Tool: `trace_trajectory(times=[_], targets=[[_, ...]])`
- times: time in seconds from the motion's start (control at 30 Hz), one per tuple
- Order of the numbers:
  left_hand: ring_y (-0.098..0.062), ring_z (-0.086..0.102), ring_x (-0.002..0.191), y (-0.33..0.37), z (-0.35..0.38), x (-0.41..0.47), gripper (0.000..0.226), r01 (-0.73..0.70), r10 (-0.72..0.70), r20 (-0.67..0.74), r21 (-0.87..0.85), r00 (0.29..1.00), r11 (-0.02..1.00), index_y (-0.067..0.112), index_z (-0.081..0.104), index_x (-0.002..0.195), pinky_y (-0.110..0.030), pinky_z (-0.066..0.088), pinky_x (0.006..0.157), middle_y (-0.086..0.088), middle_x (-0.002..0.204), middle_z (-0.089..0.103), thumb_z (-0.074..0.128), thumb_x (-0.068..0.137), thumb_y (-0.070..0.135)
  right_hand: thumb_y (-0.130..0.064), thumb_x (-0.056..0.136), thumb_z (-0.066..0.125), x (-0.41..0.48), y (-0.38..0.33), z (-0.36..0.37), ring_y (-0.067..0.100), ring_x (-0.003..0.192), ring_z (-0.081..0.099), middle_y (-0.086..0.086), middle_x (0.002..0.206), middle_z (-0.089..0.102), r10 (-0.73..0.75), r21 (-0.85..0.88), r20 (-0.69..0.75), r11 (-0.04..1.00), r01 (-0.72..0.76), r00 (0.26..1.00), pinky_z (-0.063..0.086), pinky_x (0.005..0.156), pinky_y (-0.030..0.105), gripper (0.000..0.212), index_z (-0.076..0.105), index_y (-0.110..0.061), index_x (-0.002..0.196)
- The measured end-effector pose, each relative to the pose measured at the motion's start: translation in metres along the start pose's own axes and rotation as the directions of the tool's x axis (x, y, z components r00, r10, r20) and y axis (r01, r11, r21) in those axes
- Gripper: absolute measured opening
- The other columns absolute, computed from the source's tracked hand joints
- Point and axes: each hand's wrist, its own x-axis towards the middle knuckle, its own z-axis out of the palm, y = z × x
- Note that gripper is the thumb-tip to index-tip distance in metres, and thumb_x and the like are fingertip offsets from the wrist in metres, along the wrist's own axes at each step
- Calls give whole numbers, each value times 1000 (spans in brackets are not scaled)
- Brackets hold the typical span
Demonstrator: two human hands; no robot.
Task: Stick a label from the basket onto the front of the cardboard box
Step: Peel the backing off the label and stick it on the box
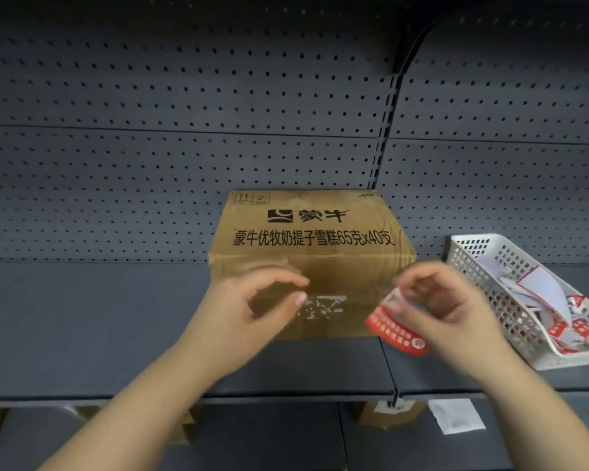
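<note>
A brown cardboard box (306, 232) with black printed characters stands on a dark grey shelf, its front face turned toward me. Torn white sticker residue (323, 305) marks the middle of that front. My right hand (456, 307) pinches a red and white label (397, 329) just off the box's front right corner. My left hand (252, 307) hovers before the front face, thumb and fingers curled close together with nothing between them. A white plastic basket (473, 253) at the right holds several more red and white labels (558, 311).
The dark grey shelf (99, 317) stretches left and right, backed by a perforated panel (184, 147). A vertical upright (385, 130) divides the panel behind the box. Below the shelf edge lie cardboard pieces (388, 414) and a white paper sheet (456, 414).
</note>
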Motion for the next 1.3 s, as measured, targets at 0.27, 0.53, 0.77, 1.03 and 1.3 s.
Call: trace_trajectory(times=[0.27, 0.53, 0.77, 1.03, 1.3], targets=[[-6, 65, 68, -21, 54, -24, 21, 370, -346, 140, -222, 928, 902, 28, 70, 85, -26, 53, 63, 3, 76, 72, 78, 71, 42, 1, 81, 61, -10, 34, 70, 0, 101, 58, -16, 99, 66, 47, -339, 293, 939, 58, 955, 47, 83, 15, 40, 61, -34, 99], [-19, 66, 64, -37, 58, -26, 4, 472, -477, 63, -301, 877, 828, 21, 74, 76, -29, 50, 60, -5, 70, 74, 77, 77, 23, -12, 79, 72, -14, 45, 77, 9, 67, 57, -22, 101, 63, 99, -304, 178, 952, -41, 979, 50, 64, 19, 57, 52, -50, 117], [-12, 69, 65, -42, 62, -27, 8, 476, -508, 42, -426, 860, 770, 12, 75, 76, -21, 52, 60, -4, 71, 75, 76, 77, 20, -37, 73, 77, -9, 60, 64, 10, 59, 55, 6, 72, 66, 344, -322, -8, 888, -329, 939, 47, 54, 25, 25, 59, -23, 83], [-11, 71, 74, -52, 63, -23, 13, 409, -479, -73, -420, 875, 810, 23, 72, 93, -21, 54, 58, 1, 78, 76, 71, 82, 17, -34, 86, 62, -9, 67, 63, 2, 51, 51, -4, 58, 64, 314, -308, -105, 892, -331, 944, 40, 48, 15, 27, 61, -18, 65], [0, 66, 77, -51, 69, -22, 40, 361, -383, -79, -209, 920, 909, 34, 59, 104, -13, 45, 65, 11, 80, 74, 77, 70, 45, -32, 88, 61, -8, 74, 58, 4, 52, 47, -13, 57, 57, 208, -337, -100, 913, -229, 973, 36, 49, 16, 24, 60, -21, 66]])
